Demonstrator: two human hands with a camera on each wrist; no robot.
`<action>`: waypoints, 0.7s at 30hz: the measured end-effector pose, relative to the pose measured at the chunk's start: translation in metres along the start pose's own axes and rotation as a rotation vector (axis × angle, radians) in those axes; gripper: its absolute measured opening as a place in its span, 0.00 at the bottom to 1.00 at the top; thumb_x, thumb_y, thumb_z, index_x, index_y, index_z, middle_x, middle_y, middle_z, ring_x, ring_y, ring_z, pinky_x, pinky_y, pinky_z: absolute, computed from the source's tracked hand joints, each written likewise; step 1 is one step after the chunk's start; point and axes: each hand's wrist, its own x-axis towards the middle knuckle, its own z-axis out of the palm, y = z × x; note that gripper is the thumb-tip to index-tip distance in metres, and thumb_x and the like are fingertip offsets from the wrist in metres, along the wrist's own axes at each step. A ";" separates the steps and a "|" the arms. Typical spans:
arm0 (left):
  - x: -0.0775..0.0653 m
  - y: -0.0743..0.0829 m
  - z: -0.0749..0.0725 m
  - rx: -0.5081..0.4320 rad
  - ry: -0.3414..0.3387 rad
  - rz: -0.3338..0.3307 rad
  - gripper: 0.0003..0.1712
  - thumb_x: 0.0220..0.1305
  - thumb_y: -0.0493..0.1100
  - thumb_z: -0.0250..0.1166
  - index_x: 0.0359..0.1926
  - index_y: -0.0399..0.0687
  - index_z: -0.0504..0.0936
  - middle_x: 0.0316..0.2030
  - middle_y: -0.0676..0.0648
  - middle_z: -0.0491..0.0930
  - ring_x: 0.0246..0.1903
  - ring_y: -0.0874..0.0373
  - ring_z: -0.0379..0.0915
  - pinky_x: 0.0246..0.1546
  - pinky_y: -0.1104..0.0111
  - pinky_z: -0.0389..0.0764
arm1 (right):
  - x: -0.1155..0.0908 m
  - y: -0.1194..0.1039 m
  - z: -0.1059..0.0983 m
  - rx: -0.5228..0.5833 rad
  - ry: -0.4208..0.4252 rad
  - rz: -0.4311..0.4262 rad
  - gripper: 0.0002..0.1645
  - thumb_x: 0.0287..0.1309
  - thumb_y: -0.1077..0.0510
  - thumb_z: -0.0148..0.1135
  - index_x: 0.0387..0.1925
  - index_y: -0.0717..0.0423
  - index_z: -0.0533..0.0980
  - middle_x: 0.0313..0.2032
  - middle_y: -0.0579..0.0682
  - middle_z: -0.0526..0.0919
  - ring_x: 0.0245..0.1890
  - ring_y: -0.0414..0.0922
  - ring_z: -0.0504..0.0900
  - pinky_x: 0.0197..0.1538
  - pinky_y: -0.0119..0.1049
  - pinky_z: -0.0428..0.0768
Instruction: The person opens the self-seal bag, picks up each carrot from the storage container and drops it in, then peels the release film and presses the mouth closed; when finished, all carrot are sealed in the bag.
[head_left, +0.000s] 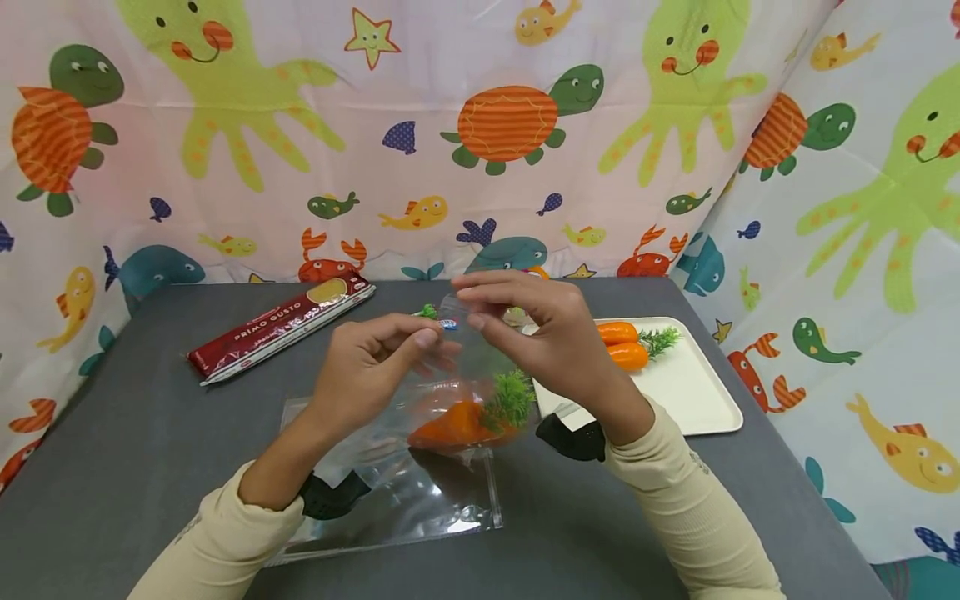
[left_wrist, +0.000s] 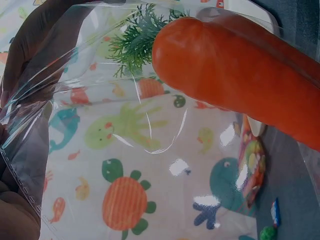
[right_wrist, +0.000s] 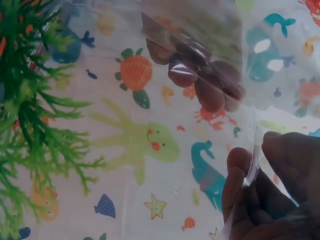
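grey table [head_left: 150, 467] | left hand [head_left: 363, 367], right hand [head_left: 543, 329] raised, facing inward | both pinching clear bag [head_left: 476, 358]

A clear plastic bag [head_left: 480, 357] hangs upright — orange, leafy-topped carrot [head_left: 459, 425] inside, lying sideways.

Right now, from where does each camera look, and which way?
Head: on the head, looks forward and down over the table; left hand, right hand and sleeves show.
Left wrist: on that wrist, looks through clear plastic at the curtain, past an orange carrot; fingers show at left.
Right wrist: on that wrist, likewise faces the curtain; fingers show right and top.
Both wrist views share plastic, curtain, green leaves.
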 end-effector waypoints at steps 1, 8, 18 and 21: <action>0.000 0.000 0.001 -0.001 0.000 0.000 0.08 0.68 0.30 0.60 0.43 0.34 0.83 0.35 0.43 0.87 0.31 0.54 0.85 0.29 0.60 0.85 | 0.000 0.001 0.000 0.004 0.005 0.008 0.16 0.50 0.78 0.66 0.42 0.68 0.82 0.43 0.57 0.85 0.35 0.44 0.81 0.33 0.33 0.78; 0.001 -0.003 0.003 0.002 0.000 0.009 0.08 0.67 0.30 0.60 0.43 0.34 0.84 0.35 0.43 0.87 0.30 0.54 0.85 0.29 0.60 0.85 | -0.001 0.003 -0.001 0.064 -0.004 0.020 0.15 0.51 0.80 0.63 0.40 0.68 0.83 0.39 0.55 0.85 0.37 0.46 0.81 0.36 0.35 0.80; 0.000 -0.003 0.003 0.009 0.000 0.011 0.08 0.67 0.29 0.59 0.44 0.32 0.83 0.34 0.43 0.87 0.30 0.54 0.85 0.29 0.62 0.85 | -0.002 0.000 0.001 -0.085 -0.028 0.036 0.16 0.49 0.73 0.71 0.43 0.67 0.83 0.36 0.51 0.82 0.33 0.40 0.77 0.37 0.36 0.79; 0.001 -0.003 0.004 0.012 -0.004 0.010 0.08 0.67 0.29 0.59 0.44 0.32 0.83 0.35 0.43 0.87 0.30 0.55 0.85 0.29 0.62 0.85 | -0.001 0.000 0.003 -0.125 -0.006 0.014 0.14 0.49 0.72 0.71 0.41 0.67 0.83 0.35 0.51 0.83 0.32 0.40 0.77 0.34 0.33 0.78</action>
